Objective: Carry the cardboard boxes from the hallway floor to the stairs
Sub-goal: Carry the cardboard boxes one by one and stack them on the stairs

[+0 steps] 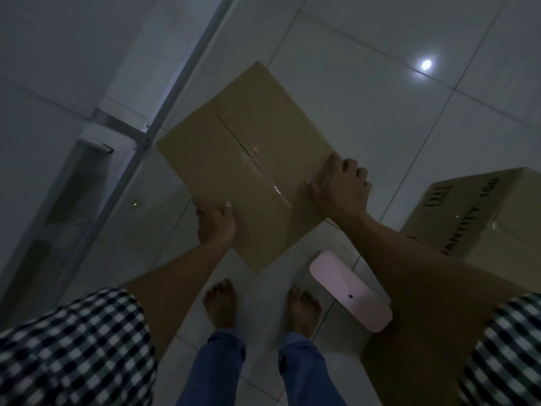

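A closed brown cardboard box (248, 148), taped along its top seam, is held in front of me above the tiled floor. My left hand (216, 224) grips its near left edge, thumb on top. My right hand (342, 189) grips the right corner, fingers curled over the side. A second cardboard box (480, 218) with black printed lettering sits on the floor at the right, apart from both hands.
Pale floor tiles (366, 83) with a lamp reflection stretch ahead. A metal door track (164, 112) runs diagonally at the left, beside a wall. A pink flat object (348, 291) lies by my bare right foot (304, 309). More cardboard (409, 361) shows at the lower right.
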{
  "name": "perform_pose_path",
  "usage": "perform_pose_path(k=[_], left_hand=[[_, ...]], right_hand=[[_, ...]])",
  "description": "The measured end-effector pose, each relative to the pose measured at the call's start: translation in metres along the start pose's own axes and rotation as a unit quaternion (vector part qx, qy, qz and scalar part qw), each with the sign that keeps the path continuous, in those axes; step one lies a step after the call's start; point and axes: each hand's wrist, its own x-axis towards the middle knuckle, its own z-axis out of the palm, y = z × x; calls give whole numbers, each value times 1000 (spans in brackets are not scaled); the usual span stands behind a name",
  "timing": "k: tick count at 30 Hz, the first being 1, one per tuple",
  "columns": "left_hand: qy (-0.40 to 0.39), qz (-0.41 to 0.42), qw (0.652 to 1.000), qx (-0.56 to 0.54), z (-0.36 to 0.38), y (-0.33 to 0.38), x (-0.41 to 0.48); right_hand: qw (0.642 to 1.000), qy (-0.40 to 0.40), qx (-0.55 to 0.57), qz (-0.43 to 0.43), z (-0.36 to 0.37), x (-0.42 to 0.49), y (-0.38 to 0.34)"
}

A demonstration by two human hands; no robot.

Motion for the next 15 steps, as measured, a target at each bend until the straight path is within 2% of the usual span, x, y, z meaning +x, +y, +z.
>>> perform_pose_path(k=[3, 7, 12, 15], left_hand=[[17, 15, 1000, -5, -13, -3, 17], [14, 44, 997, -65, -29, -19, 36], [-35, 77, 986, -142, -31, -48, 49], [-45, 77, 970, -225, -19, -50, 47]], right_hand=[[1000, 8, -8, -5, 11, -10, -6], [1000, 13, 18, 13, 16, -2, -11], [993, -58, 101, -8, 12, 50, -14], [978, -119, 170, -22, 11, 63, -21]])
